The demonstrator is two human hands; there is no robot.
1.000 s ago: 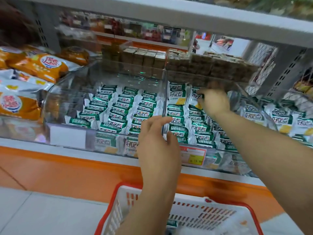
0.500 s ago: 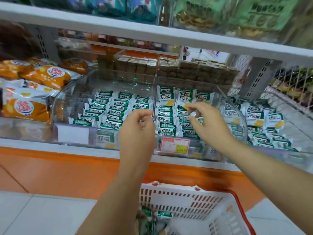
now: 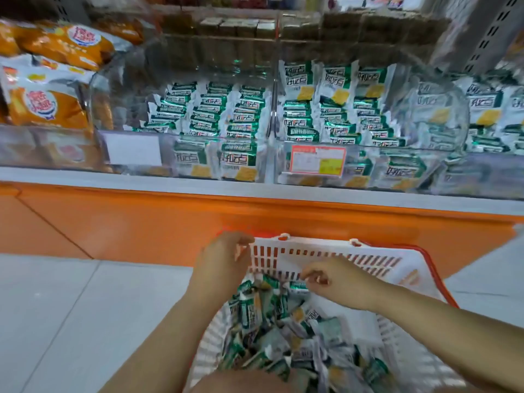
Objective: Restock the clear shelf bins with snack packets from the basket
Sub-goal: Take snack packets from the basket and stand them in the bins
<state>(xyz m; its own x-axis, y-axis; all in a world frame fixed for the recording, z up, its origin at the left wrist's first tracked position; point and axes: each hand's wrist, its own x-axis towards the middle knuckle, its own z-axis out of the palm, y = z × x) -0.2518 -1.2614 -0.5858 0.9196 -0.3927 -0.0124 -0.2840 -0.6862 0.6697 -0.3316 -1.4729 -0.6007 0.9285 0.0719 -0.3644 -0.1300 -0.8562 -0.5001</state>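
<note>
A white basket with a red rim stands on the floor below me, holding several loose green-and-silver snack packets. My left hand hangs over the basket's back left corner, fingers loosely curled, with nothing in it. My right hand reaches in from the right and its fingertips pinch the edge of a green packet near the back wall. On the shelf above, the clear left bin and the middle bin hold rows of the same packets.
Orange snack bags fill the bin at far left. Brown boxed goods sit behind the bins. A price tag is fixed to the middle bin's front. The orange shelf base meets grey floor tiles.
Both hands have dropped from the shelf bins down into the basket. My view has tilted downward, so more of the basket and its packets shows.
</note>
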